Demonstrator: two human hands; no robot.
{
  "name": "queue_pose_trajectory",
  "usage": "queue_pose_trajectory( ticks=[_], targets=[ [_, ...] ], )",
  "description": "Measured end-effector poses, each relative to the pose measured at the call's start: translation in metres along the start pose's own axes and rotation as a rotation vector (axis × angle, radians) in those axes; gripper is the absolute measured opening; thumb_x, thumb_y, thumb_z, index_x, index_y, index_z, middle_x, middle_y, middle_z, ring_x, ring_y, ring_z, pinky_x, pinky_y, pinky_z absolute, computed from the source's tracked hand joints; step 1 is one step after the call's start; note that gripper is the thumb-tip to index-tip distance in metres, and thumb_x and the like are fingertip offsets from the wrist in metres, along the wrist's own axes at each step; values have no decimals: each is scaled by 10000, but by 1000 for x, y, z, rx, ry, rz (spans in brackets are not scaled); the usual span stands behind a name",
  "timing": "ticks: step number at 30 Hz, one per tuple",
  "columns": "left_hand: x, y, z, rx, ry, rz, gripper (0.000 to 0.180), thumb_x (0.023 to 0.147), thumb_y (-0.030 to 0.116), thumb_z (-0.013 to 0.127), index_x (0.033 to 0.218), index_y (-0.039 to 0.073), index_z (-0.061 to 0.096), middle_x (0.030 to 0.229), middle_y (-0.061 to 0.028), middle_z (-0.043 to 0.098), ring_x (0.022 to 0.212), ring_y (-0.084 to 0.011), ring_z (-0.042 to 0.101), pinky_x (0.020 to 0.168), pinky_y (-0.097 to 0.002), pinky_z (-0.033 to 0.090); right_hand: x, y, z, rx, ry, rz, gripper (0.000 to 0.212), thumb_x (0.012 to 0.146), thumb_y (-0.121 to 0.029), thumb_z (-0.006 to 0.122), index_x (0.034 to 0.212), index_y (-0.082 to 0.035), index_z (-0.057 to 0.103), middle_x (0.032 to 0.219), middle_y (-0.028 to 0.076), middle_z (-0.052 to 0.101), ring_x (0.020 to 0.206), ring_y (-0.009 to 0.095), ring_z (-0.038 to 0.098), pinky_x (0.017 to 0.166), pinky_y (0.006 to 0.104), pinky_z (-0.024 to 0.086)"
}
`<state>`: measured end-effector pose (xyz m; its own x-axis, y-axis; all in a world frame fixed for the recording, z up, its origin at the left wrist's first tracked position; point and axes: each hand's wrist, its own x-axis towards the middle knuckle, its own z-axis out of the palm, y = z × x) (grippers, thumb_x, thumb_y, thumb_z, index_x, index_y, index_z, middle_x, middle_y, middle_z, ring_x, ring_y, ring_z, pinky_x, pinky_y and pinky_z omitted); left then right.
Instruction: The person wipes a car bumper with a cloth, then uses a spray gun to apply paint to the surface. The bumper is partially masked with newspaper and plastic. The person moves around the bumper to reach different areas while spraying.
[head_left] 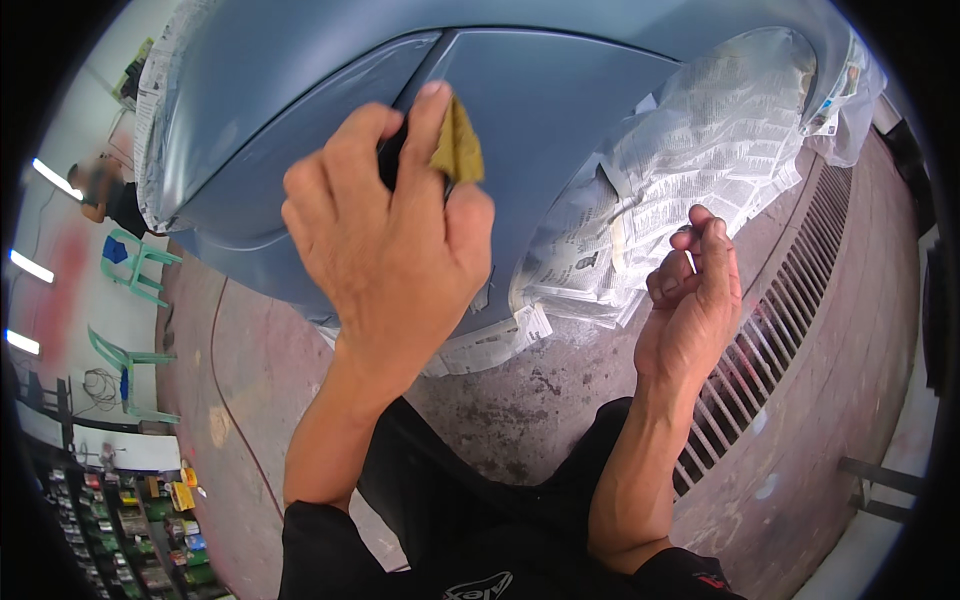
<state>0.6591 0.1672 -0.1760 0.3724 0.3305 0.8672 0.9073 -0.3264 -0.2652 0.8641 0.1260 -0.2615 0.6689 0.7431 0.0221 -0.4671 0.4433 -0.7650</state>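
My left hand (390, 220) is closed on a folded piece of yellow-brown sandpaper (459, 145), its fingers pointing away over the car body. Something black (392, 160) shows between these fingers; its shape is mostly covered. Beneath lies a dull grey-blue car panel (550, 100), crossed by a dark seam near my fingertips. Off to the right, my right hand (692, 300) hovers palm up, fingers loosely bent and apart, with nothing plainly in it. Nearest to it is newspaper masking (690, 140) over the wheel area.
A floor grating (780, 320) runs along the right. On the left stand green plastic chairs (135, 265), with a person (120, 200) in dark clothes beyond them. Shelves of cans and bottles (130, 520) fill the lower left. Newspaper strips (490, 345) edge the car's lower side.
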Motion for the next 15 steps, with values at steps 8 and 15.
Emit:
queue_pose_trajectory(
  ticks=[8,15],
  targets=[
    [-17,-2,-8,-97,38,-54,615,841,172,655,1442,85,751,1251,-107,606,1064,-303,483,939,-417,422,-2,-1,3,6,-7,11,334,1130,-324,666,1256,-17,702,907,-14,632,615,17,400,543,214,288],
    [-6,4,-3,-63,52,-61,582,840,100,658,1410,46,762,1258,-131,607,1082,-312,481,935,-428,431,-4,-3,6,8,11,14,328,1131,-328,663,1250,-25,704,888,-24,624,612,20,391,543,219,284]
  ],
)
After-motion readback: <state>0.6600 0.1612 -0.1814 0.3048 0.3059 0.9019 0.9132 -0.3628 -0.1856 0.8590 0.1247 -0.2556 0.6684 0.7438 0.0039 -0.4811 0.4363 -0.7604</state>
